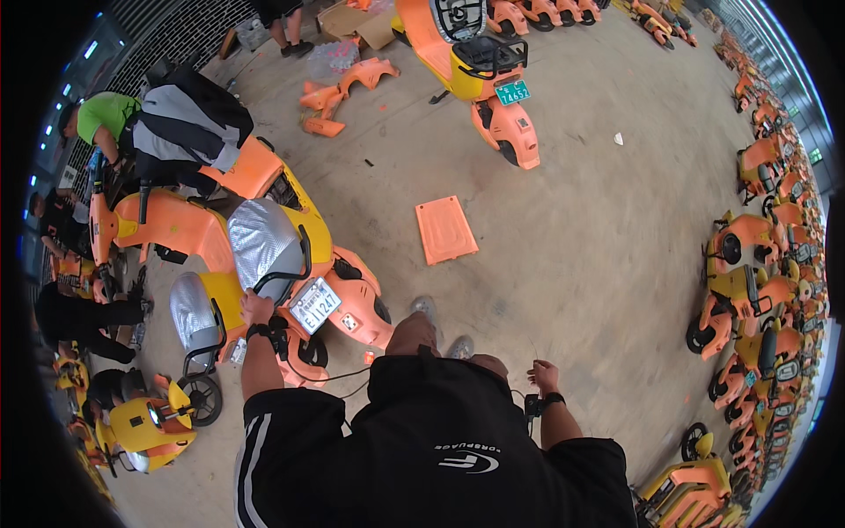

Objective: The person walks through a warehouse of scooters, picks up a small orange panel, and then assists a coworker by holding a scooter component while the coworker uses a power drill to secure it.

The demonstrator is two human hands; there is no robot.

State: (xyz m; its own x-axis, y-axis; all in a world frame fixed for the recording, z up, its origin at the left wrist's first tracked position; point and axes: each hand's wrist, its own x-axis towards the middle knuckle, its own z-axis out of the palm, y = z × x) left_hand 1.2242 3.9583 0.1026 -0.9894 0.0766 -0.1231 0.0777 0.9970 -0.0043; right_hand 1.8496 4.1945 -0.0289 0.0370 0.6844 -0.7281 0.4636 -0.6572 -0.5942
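At 9 o'clock, orange-and-yellow scooter (312,227): shiny silver seat cover (262,233), black rear rack (308,255), white plate (315,305). Left hand (256,308) at rack's lower end; can't tell if gripping. Right hand (545,377), between 4 and 5: fingers curled, grasp unclear. Cardboard box (352,24), between 11 and 12: contents unreadable.

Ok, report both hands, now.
Left hand: at a black scooter grab rail; grip cannot be told.
Right hand: partly curled; whether it's holding anything cannot be told.
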